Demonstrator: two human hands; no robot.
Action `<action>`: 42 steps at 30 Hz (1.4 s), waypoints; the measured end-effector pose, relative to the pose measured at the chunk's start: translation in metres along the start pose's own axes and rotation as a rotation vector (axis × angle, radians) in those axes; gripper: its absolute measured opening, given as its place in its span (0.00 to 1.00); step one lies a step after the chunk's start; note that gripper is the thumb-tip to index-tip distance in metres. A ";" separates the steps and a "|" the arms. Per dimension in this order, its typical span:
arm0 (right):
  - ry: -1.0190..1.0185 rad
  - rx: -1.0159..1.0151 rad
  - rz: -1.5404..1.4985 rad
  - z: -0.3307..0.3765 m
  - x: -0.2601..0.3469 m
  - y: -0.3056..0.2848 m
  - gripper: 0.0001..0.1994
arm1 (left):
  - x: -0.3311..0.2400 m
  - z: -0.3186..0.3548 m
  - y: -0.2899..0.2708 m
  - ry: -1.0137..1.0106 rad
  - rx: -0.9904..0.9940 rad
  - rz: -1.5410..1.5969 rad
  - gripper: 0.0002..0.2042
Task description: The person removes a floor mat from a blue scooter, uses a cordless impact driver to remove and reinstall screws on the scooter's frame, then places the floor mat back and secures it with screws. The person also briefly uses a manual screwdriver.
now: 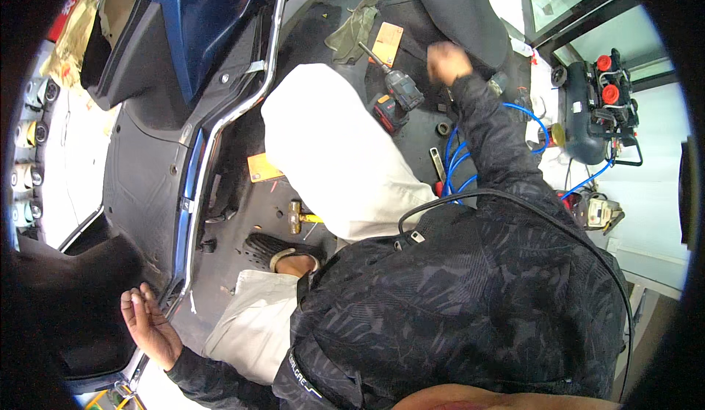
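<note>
My left hand (152, 331) is palm up with loosely bent fingers and nothing visible in it. It is beside the chrome side rail (192, 223) of a blue and black scooter (150, 145), close to the scooter's dark lower end. My right hand (449, 63) is stretched out at the upper right, smeared by motion, so its grip does not show. Close by it is a black padded seat (464, 13). A cordless impact driver (400, 90) with a long bit lies on the dark mat to the left of that hand, near an orange card (387, 44).
A yellow-handled hammer (296, 217) and a second orange card (264, 167) lie near my shoe (275, 250). A blue air hose (457, 162) coils under my right arm. At the right stands a black air compressor (587, 112). A grey-green cloth (356, 29) lies beyond the driver.
</note>
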State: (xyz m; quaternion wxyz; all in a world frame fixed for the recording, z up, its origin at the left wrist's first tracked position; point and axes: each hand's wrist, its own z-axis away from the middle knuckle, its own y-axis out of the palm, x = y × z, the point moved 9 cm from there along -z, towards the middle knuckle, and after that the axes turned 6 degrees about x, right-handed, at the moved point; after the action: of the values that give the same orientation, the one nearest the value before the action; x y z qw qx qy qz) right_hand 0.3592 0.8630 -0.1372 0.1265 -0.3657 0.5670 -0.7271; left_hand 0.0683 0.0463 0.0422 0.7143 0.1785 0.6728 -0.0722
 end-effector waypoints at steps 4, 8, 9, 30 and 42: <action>0.227 0.331 0.067 0.054 -0.130 0.171 0.33 | 0.001 -0.005 0.027 -0.047 -0.076 0.073 0.13; 0.083 0.214 -0.272 0.078 -0.111 0.213 0.51 | 0.005 0.000 0.046 -0.084 -0.163 0.015 0.19; 0.087 0.209 -0.442 0.074 -0.100 0.218 0.51 | 0.004 0.001 0.054 -0.075 -0.124 0.035 0.20; -0.264 -0.479 -0.940 0.052 0.095 -0.115 0.11 | -0.013 -0.025 0.132 -0.114 0.082 0.175 0.11; -1.258 0.081 -0.126 0.118 0.474 -0.167 0.16 | -0.075 -0.126 0.172 0.724 0.025 -0.596 0.21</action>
State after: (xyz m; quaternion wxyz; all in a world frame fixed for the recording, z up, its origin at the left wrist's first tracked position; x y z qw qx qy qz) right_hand 0.1458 0.5471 0.2106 0.4063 -0.7507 0.3336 -0.4001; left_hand 0.0032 0.2399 0.1394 0.3795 -0.0004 0.8998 -0.2154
